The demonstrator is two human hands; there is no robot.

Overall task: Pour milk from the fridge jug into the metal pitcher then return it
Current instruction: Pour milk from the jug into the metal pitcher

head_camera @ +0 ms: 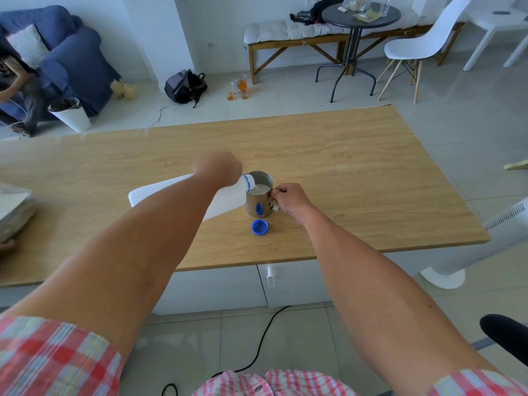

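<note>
A white plastic milk jug (228,199) with a blue neck ring is tipped on its side, its mouth over the metal pitcher (259,195). My left hand (218,168) grips the jug from above. Milk shows white inside the pitcher, which stands upright on the wooden table (357,178). My right hand (288,199) pinches the pitcher's handle on its right side. The jug's blue cap (259,227) lies on the table just in front of the pitcher.
A stack of papers (14,210) sits at the table's left edge. A white fan (485,247) stands at the table's right corner. A black cable (257,347) runs across the floor below. Chairs, a bench and a round table stand beyond.
</note>
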